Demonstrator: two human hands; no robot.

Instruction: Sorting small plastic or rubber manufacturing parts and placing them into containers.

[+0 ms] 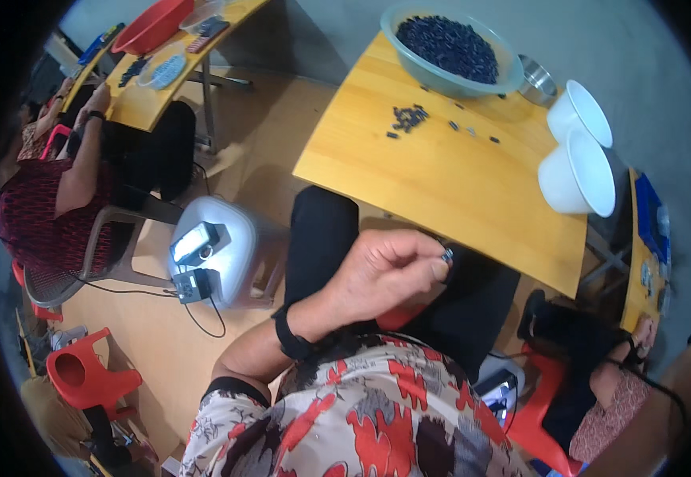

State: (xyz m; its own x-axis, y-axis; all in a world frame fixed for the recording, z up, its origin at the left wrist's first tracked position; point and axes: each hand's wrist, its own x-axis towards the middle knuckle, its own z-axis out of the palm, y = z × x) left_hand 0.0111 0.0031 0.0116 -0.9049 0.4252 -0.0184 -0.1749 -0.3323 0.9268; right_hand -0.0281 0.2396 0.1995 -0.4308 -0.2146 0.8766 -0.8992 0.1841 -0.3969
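Note:
My left hand is closed in a pinch just off the near edge of the yellow table. Between thumb and forefinger it grips a small shiny dark piece, too small to tell its kind. What seems to be my right arm rises at the lower right rim; its hand is out of the picture. On the tabletop lies a little pile of small black cylinder-shaped pieces, with a few loose ones around it. Many more black pieces fill a pale green basin at the back.
Two white tubs lie tipped by the table's right edge, near a metal bowl. To my left, a grey stool carries a lit lamp with cables. People sit at neighbouring tables on both sides. A red chair stands lower left.

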